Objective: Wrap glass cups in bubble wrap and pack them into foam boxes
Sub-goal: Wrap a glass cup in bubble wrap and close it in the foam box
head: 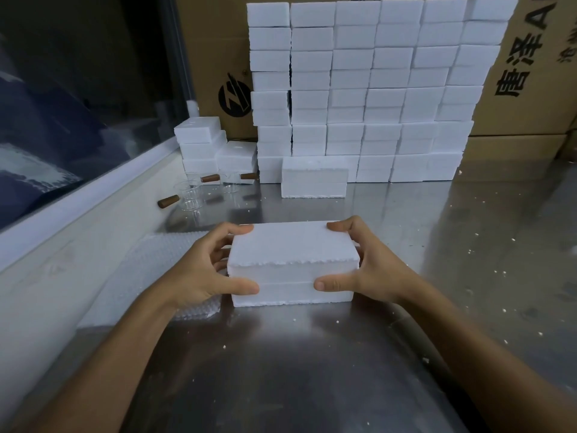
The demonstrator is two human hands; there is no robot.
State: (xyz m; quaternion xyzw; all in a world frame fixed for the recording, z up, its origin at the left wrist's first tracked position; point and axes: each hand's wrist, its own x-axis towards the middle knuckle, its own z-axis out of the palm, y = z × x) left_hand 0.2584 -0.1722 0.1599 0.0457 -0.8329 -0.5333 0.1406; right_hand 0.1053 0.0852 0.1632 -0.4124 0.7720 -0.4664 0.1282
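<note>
Both hands, left [203, 270] and right [371, 270], were clamped on the closed box [293, 264] on the counter [312, 354]. Excess squeeze could crack foam; cups [190, 195] waited at 10 o'clock.

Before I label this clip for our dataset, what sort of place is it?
Probably a packing station in a warehouse: a wall of stacked white foam boxes, brown printed cardboard cartons behind, and clear glass cups with wooden handles on a steel worktable.

Steel table [468, 232], dark window [78, 104], cardboard cartons [530, 89].
</note>
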